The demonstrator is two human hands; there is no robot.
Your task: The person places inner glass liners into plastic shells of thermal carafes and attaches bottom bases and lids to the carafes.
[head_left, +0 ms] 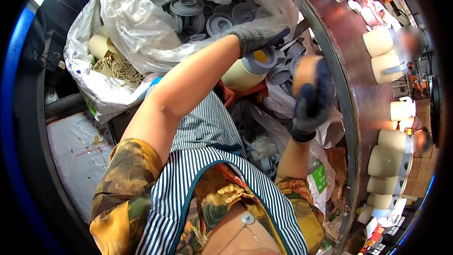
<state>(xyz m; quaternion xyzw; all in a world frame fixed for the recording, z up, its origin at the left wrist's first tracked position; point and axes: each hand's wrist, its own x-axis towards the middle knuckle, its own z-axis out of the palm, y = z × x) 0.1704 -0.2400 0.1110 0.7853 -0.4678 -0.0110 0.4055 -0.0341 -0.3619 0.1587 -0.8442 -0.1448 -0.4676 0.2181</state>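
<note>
The pot [237,75] lay tilted in front of the lap, beside a red cloth [236,96], with a gray collar [269,62] at its upper end. The left hand [263,39] reached across just above it, fingers pressed together and pointing right; whether they touched the collar could not be told. The right hand [312,106], blurred, seemed to pinch a tan block [305,73] between thumb and fingers, apart from the pot.

Farther out, loose gray parts lay in a clear bag [155,35] and next to the pot, and a white sack [108,95] held cream cups [98,46] and cords [123,72]. On the table [370,97] stood cream pots [383,160] bearing gray pieces.

By the look of it, this pot had its collar on, though how firmly was unclear; those on the table seemed further along, and plenty of loose parts were left.
</note>
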